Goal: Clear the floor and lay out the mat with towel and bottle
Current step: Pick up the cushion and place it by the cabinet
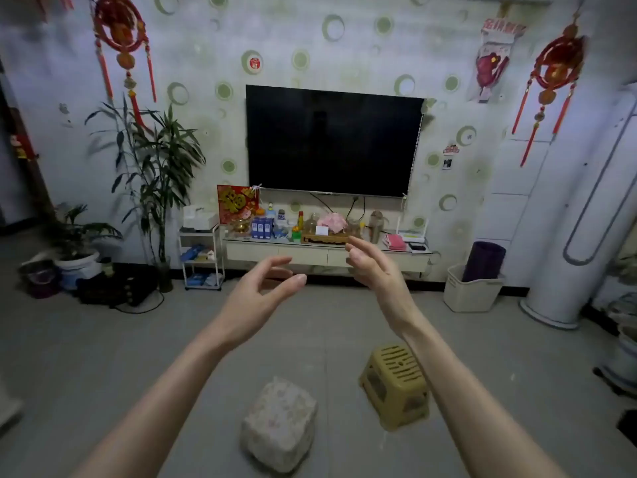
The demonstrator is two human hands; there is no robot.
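Observation:
Both arms reach forward at chest height over the grey tiled floor (120, 357). My left hand (262, 288) is open with its fingers curled loosely, holding nothing. My right hand (375, 267) is open too, palm turned inward. On the floor below them stand a yellow plastic stool (396, 384) and a pale floral cube cushion (279, 422). A rolled dark purple mat (484, 262) stands upright in a white basket (470, 291) at the right wall. A pink cloth (394, 241) lies on the TV cabinet (310, 253). I cannot pick out a particular bottle among the cabinet's clutter.
A wall-mounted TV (332, 139) hangs above the cabinet. A small white trolley (201, 257), tall plants (155, 174), pots (76, 267) and a black case with a cable (117, 288) crowd the left. A white standing air conditioner (568, 219) fills the right corner.

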